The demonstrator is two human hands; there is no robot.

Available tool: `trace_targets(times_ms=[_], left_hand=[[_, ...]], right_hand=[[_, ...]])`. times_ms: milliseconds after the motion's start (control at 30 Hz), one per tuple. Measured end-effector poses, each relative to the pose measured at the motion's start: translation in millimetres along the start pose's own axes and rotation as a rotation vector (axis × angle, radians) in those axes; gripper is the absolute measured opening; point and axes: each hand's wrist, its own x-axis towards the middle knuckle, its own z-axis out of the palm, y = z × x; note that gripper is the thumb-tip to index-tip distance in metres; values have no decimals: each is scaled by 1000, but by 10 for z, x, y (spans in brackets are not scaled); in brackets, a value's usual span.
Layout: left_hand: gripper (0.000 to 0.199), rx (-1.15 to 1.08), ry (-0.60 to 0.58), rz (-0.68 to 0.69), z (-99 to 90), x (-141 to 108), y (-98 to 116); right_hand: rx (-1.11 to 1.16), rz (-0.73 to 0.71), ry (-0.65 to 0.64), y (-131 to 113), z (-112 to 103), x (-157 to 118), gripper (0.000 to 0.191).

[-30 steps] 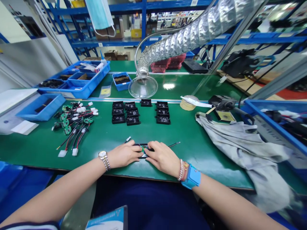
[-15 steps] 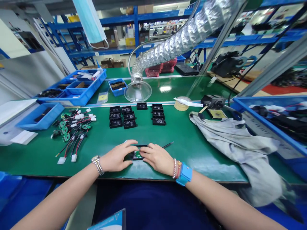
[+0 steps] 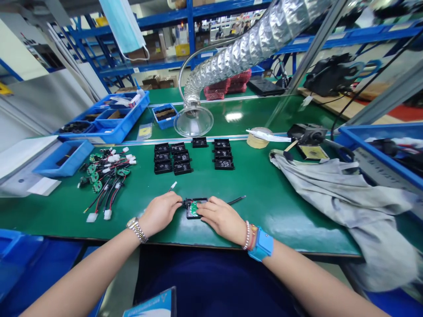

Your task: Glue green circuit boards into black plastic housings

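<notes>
A: Left hand point(image 3: 160, 214)?
B: Fingers pinched narrow on a dark cable point(image 3: 183, 203), just beside the black case point(image 3: 190, 216).
A: Right hand point(image 3: 225, 221)?
B: Fingers close together, tips over the green circuit board point(image 3: 193, 208) in that case; cannot tell if they grip.
A: Case position?
B: Flat on the desk point(image 3: 261, 193), between the hands. Wire harnesses point(image 3: 106, 170) well apart, left; similar cases point(image 3: 181, 157) beyond.

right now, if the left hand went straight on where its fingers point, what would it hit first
The open black case, probably: it lies just beyond the left hand, whose fingers pinch the dark cable; depth is unclear.
</notes>
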Motion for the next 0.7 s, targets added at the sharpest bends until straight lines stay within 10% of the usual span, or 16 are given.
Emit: trace_targets(times_ms=[533, 700], left_hand=[[18, 431, -219, 235, 50, 39, 87], [19, 349, -119, 183, 157, -52, 30]], right_hand=[[-140, 137, -167, -220, -80, 174, 28], [-129, 129, -156, -207, -56, 156, 28]])
